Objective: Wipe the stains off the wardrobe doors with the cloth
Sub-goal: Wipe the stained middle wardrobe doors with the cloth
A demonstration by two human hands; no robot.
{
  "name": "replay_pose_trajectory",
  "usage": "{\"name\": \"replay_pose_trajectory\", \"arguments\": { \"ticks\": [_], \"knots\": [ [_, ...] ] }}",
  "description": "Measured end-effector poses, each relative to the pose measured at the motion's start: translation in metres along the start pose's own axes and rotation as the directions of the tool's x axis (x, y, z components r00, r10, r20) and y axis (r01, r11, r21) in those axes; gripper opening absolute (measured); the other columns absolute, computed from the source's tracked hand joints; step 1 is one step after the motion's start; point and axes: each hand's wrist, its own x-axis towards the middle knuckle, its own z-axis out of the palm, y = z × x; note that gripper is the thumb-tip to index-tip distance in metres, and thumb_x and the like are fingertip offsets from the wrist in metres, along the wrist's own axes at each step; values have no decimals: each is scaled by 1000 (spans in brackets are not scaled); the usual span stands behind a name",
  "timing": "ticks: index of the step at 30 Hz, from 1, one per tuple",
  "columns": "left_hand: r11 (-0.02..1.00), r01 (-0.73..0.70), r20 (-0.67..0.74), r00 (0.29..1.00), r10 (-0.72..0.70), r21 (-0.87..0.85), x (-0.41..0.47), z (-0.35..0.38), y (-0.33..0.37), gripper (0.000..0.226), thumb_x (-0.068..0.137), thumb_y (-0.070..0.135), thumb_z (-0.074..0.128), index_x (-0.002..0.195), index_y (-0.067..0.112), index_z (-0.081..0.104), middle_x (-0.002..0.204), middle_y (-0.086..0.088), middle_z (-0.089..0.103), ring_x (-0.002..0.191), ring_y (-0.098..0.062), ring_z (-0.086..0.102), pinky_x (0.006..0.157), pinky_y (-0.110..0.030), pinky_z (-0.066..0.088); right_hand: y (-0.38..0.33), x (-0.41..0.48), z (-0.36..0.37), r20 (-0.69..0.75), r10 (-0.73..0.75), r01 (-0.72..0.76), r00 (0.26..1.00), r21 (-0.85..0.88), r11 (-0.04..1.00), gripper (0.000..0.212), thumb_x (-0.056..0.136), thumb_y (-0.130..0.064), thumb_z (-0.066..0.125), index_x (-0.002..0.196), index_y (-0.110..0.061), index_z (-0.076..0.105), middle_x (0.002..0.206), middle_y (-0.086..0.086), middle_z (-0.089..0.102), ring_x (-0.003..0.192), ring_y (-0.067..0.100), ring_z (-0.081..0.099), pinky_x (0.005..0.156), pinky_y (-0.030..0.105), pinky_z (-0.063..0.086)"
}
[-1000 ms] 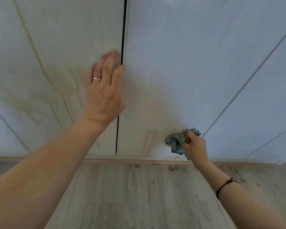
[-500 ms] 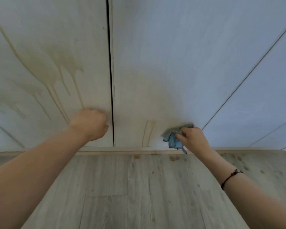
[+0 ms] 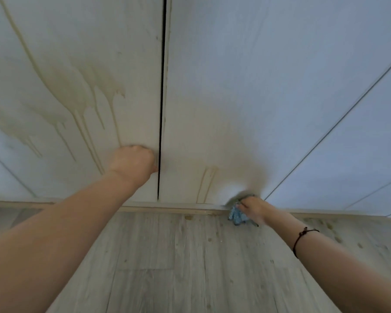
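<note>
Two pale wardrobe doors meet at a dark vertical gap (image 3: 161, 109). The left door (image 3: 54, 30) carries a wide brown stain (image 3: 77, 93) with several drips running down. The right door (image 3: 246, 64) has a narrow brown streak (image 3: 207, 184) near its bottom edge. My right hand (image 3: 255, 208) grips a crumpled blue cloth (image 3: 236, 214) and presses it against the bottom of the right door, right of that streak. My left hand (image 3: 133, 161) is curled into a fist and rests on the left door beside the gap, holding nothing that I can see.
A wooden plinth (image 3: 167, 207) runs under the doors. Below it lies grey plank flooring (image 3: 167, 256) with small brown spots (image 3: 188, 217). Another door panel (image 3: 359, 154) continues to the right.
My left hand slid down the left door from high beside the gap and curled from flat fingers into a fist. My right hand moved the cloth lower, down to the door's bottom edge.
</note>
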Motion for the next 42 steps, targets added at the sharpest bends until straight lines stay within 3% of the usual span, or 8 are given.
{"name": "replay_pose_trajectory", "arguments": {
  "ticks": [8, 13, 18, 23, 29, 32, 38, 42],
  "knots": [
    [996, 50, 10, 999, -50, -74, 1, -1, 1, 26, 98, 38, 60, 114, 20, 70, 120, -7, 68, 110, -28, 65, 77, -29, 45, -51, -52, -109, -218, -256, 222, 942, -169, 960, 48, 105, -39, 48, 70, -7, 55, 63, 8, 54, 63, 26, 51, 61, 38, 38],
    [995, 57, 23, 998, -56, -80, -1, -2, 1, 29, 98, 37, 59, 115, 16, 69, 120, -8, 67, 110, -28, 65, 76, -30, 44, -82, -97, -186, -449, -202, 225, 870, -3, 974, 57, 100, -40, 56, 51, -15, 40, 41, -9, 40, 42, 10, 40, 48, 24, 29],
    [995, 76, 22, 997, -75, -71, 0, -3, 5, 26, 98, 35, 59, 114, 16, 69, 118, -7, 67, 108, -28, 65, 72, -29, 40, -86, -83, -176, -319, -159, 198, 934, 96, 975, 43, 101, -40, 55, 63, -25, 66, 64, -16, 68, 57, -14, 59, 55, 6, 37],
    [997, 30, -23, 999, -32, -71, 6, 3, 4, 16, 95, 30, 61, 105, 22, 71, 112, -7, 69, 103, -29, 66, 76, -31, 49, -67, -20, -85, -84, -174, 168, 981, -70, 983, 49, 105, -35, 50, 63, -11, 46, 60, 2, 41, 58, 19, 40, 63, 32, 32],
    [997, 40, -26, 999, -42, -65, 8, 7, 4, 16, 95, 32, 61, 106, 23, 69, 115, -8, 68, 106, -31, 65, 74, -30, 44, -43, 22, -6, 126, -110, 128, 986, -141, 982, 33, 108, -26, 41, 106, -1, 64, 109, 17, 60, 98, 27, 54, 83, 32, 38],
    [996, 51, -9, 999, -52, -76, 8, 9, 4, 15, 96, 32, 61, 106, 24, 69, 114, -7, 68, 106, -30, 65, 76, -30, 45, -42, 29, 10, 158, -75, 101, 985, -162, 982, 29, 108, -26, 39, 103, -7, 60, 108, 14, 57, 93, 24, 50, 81, 29, 37],
    [992, 80, 32, 997, -77, -100, 7, 4, 7, 19, 93, 22, 61, 110, 21, 69, 117, -8, 68, 109, -29, 65, 80, -31, 48, -50, 0, -27, -92, -168, 157, 981, -118, 981, 32, 102, -18, 46, 70, -12, 47, 74, 7, 53, 71, 21, 50, 70, 33, 36],
    [989, 73, 30, 997, -70, -127, 3, 1, 7, 19, 94, 23, 62, 111, 18, 69, 119, -8, 68, 110, -28, 65, 81, -32, 49, -73, -58, -104, -478, -253, 210, 841, -143, 967, 40, 99, -20, 51, 61, -11, 40, 53, 5, 43, 50, 21, 39, 55, 34, 30]
  ]
}}
